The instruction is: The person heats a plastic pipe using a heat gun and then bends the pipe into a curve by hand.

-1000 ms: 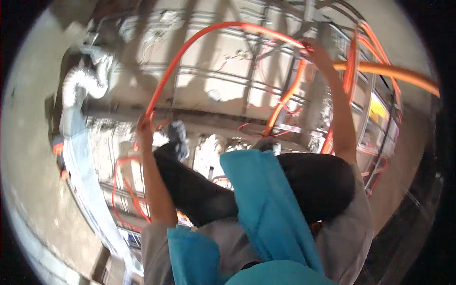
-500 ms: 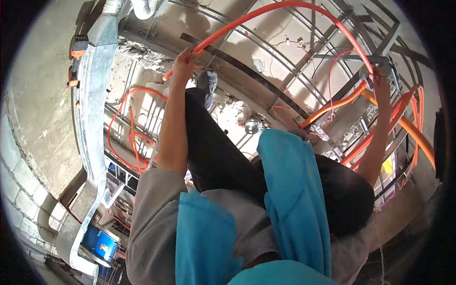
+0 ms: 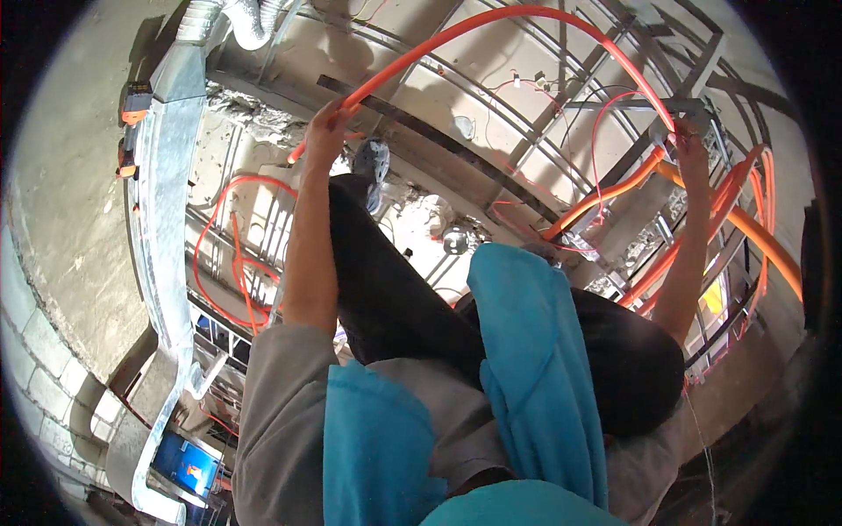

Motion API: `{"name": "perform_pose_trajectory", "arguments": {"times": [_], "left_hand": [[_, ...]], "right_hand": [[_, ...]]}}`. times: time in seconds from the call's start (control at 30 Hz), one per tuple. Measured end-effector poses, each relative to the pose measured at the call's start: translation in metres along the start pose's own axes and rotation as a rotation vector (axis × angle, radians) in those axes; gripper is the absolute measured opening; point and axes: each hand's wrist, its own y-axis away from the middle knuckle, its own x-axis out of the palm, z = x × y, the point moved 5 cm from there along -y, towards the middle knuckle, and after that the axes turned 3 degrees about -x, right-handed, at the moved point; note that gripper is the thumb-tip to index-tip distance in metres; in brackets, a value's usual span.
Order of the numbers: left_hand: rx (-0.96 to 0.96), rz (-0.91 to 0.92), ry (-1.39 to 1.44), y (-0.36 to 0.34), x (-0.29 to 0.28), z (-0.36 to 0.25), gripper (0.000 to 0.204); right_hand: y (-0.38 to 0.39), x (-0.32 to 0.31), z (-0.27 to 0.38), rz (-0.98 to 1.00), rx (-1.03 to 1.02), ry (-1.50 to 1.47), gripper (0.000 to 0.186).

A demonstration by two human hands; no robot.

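An orange-red flexible conduit (image 3: 491, 19) arches across the far part of the view from one hand to the other. My left hand (image 3: 328, 123) is closed around it near its left end, and a short open end (image 3: 296, 152) pokes out past the wrist. On the right, my right hand (image 3: 689, 136) grips the other side of the arch, close to a grey metal bar (image 3: 636, 104); its fingers are small and partly hidden. Thicker orange pipes (image 3: 605, 195) pass just below that hand. A bundle of orange-red conduit (image 3: 702, 232) runs behind my right forearm.
Far below, beyond my crossed legs (image 3: 403, 263), lie metal studs, rubble and a loose orange-red coil (image 3: 197, 254). A galvanized duct (image 3: 167, 210) runs down the left, with an orange-and-black power tool (image 3: 136, 103) at its edge. A blue screen-like panel (image 3: 189, 463) shows lower left.
The view has shifted slightly, moving the scene a little left. Both hands keep hold of the conduit, and its arch has barely changed shape.
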Motion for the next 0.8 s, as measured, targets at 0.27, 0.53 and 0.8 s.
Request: {"name": "perform_pose_trajectory", "arguments": {"times": [0.27,0.53,0.8], "left_hand": [[-0.019,0.054,-0.137,-0.013,0.013,0.01,0.035],[0.06,0.099,0.048,-0.002,0.01,-0.008,0.037],[0.026,0.084,0.095,-0.006,0.017,-0.003,0.034]], "right_hand": [[0.014,-0.019,-0.016,0.1,0.173,0.185,0.036],[0.009,-0.023,0.027,0.029,-0.007,0.111,0.023],[0.011,-0.027,0.034,-0.045,0.008,-0.067,0.022]]}}
